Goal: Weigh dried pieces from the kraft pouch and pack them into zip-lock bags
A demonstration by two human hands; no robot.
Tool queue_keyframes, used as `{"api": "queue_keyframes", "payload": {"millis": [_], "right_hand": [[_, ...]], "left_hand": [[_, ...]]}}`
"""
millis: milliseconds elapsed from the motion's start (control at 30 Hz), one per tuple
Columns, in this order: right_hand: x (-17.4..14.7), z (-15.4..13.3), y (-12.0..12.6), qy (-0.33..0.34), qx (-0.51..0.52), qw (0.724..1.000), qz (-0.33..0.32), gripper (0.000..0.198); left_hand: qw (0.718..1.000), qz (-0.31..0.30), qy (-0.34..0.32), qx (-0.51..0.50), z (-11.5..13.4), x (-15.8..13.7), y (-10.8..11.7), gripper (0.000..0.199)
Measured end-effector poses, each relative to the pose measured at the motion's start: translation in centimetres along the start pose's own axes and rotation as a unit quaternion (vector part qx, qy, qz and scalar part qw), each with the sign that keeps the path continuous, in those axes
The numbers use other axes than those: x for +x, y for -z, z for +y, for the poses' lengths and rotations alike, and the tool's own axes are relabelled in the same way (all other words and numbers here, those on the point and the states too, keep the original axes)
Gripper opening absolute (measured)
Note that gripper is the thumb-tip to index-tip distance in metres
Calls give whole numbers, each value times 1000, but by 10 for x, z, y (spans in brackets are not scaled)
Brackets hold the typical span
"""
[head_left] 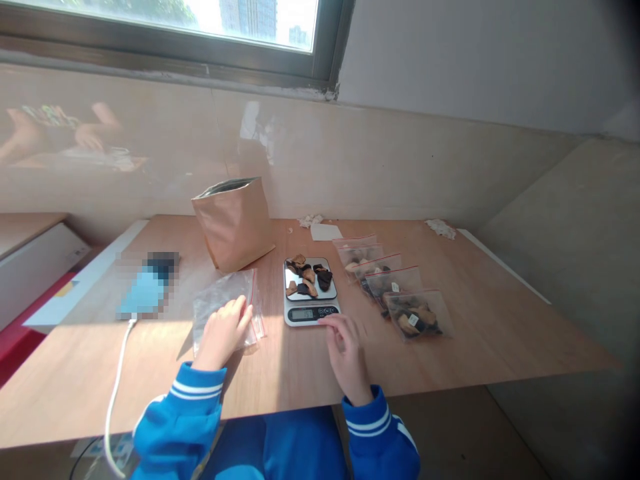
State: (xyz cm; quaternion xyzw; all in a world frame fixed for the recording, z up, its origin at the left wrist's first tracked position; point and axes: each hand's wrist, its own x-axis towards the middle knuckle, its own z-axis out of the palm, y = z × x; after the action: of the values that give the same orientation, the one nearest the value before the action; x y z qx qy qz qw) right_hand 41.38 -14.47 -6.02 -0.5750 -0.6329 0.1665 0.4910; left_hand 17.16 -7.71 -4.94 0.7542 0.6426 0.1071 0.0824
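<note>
A small digital kitchen scale (312, 315) lies on the table, with several dark-edged, brownish dried slices (309, 274) on its plate. Its display is lit, but the digits are too small to read surely. My right hand (346, 350) is at the scale's lower right corner, fingertips by the front edge, thumb and fingers slightly apart, holding nothing. To the left, my left hand (223, 333) has its fingers curled over clear zip bags (215, 293) that look flat and unfilled; its fingertips are partly hidden.
Several filled zip bags (419, 317) overlap in a row right of the scale. A brown stand-up pouch (233, 223), open at the top, stands behind the flat bags. A blurred blue device (145, 287) with a white cable (120, 373) lies at left. Crumpled tissue (441, 229) sits by the wall.
</note>
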Motion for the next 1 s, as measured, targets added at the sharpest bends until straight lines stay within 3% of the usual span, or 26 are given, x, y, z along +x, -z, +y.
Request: {"api": "queue_keyframes", "payload": {"millis": [100, 200, 267, 367, 433, 533, 600, 667, 767, 867, 1000], "right_hand": [[7, -43, -27, -85, 103, 988, -76, 24], [17, -67, -48, -126, 208, 958, -152, 31], [23, -66, -51, -139, 273, 937, -167, 38], [31, -51, -37, -168, 299, 933, -107, 47], [36, -40, -23, -158, 279, 943, -89, 50], [49, -26, -8, -88, 231, 959, -138, 48], [62, -15, -4, -40, 153, 983, -96, 47], [77, -1, -5, -5, 39, 999, -33, 44], [96, 23, -14, 24, -100, 992, -66, 51], [104, 42, -27, 31, -168, 977, -130, 65], [108, 54, -40, 36, -195, 970, -141, 77]], "left_hand": [[985, 46, -79, -148, 19, -8, 8, 31], [938, 36, -116, -323, 39, -20, 11, 33], [906, 61, -91, -408, 45, -27, 11, 33], [853, 163, 15, -495, 40, -29, 13, 34], [829, 212, 59, -513, 33, -27, 16, 36], [844, 223, 53, -485, 29, -15, 22, 38], [853, 257, 41, -452, 32, -3, 25, 38], [851, 328, 28, -409, 37, 12, 24, 36], [840, 409, 26, -357, 44, 34, 17, 30], [836, 419, 28, -354, 46, 45, 4, 29], [827, 415, 22, -378, 44, 45, -16, 32]]}}
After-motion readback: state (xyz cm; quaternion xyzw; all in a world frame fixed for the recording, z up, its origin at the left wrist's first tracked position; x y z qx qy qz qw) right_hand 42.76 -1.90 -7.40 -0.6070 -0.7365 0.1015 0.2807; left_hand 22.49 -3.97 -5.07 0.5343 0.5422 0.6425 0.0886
